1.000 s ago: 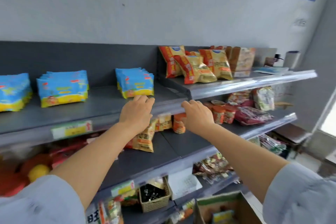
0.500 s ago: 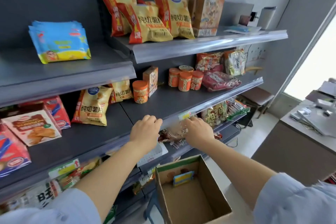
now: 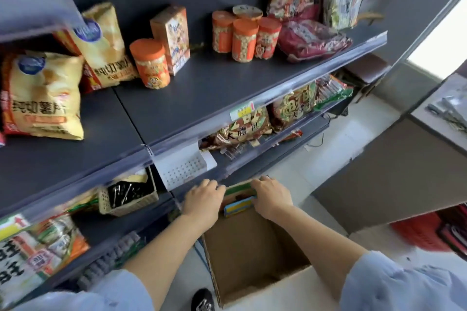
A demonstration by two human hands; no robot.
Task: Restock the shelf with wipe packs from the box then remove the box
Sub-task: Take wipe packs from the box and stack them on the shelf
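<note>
An open cardboard box [image 3: 252,255] stands on the floor below the shelves. A blue and yellow wipe pack [image 3: 238,206] stands against its far wall. My left hand [image 3: 203,198] hovers at the box's far left corner with its fingers loosely bent and nothing in them. My right hand [image 3: 271,197] reaches into the far end of the box, and its fingertips meet the right end of the wipe pack. The top shelf where the other wipe packs lie is out of view.
Dark grey shelves [image 3: 214,88] hold chip bags [image 3: 40,96], orange jars [image 3: 242,38] and snack packs. A wicker basket [image 3: 129,197] sits on a lower shelf. A brown counter [image 3: 394,166] stands to the right, with a red crate [image 3: 419,232] on the floor beside it.
The view has tilted down from the top shelf to the floor. Both hands have dropped from the shelf edges to the far end of the box, on either side of the wipe pack.
</note>
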